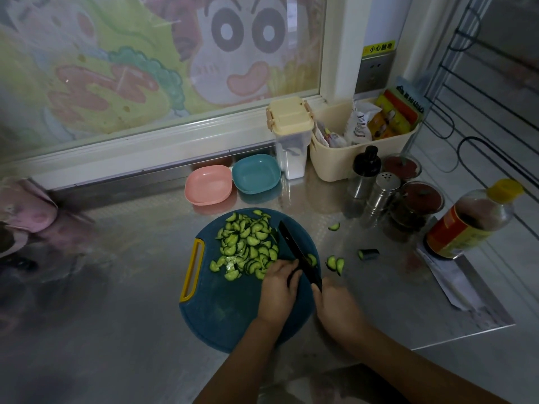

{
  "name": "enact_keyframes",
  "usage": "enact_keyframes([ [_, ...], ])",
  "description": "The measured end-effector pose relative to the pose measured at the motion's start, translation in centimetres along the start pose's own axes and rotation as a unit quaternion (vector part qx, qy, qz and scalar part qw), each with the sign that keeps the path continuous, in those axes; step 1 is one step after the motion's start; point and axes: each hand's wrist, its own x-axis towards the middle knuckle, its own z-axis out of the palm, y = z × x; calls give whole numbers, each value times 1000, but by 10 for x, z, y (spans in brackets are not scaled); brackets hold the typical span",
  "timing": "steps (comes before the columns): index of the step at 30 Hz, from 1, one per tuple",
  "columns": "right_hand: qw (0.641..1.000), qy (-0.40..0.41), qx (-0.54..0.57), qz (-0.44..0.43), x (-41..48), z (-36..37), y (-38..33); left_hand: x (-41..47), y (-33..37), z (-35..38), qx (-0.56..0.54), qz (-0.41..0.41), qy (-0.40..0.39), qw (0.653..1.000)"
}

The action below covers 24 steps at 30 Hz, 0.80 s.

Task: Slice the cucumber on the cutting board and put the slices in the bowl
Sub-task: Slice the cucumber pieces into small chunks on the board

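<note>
A long black kitchen knife is gripped by its handle in the right hand. Its blade is laid slanting away from this hand, across the round dark-blue plastic cutting board with a yellow handle. The left hand is placed just to the left of the blade, with its fingers curled down toward the board. Something dark is seen under the fingertips, but it cannot be told whether a piece is grasped there (the fingers hide it).

A heap of green half-round cucumber slices is found on the board, just beyond the left hand. Two loose slices are lying on the shiny steel desk, just beyond the right hand. A short dark-green cucumber end is seen further to the right of them.

Well beyond both hands, a pink square plastic bowl and a teal square plastic bowl are set side by side near the wall.
</note>
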Motion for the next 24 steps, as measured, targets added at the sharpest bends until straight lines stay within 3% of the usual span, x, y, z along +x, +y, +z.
enact_keyframes([
  [11, 996, 11, 72, 41, -2, -2, 0, -6, 3, -1, -23, -10, 11, 1000],
  [24, 998, -6, 59, 7, -12, -11, -2, -6, 5, -2, -15, -12, 17, 1000],
])
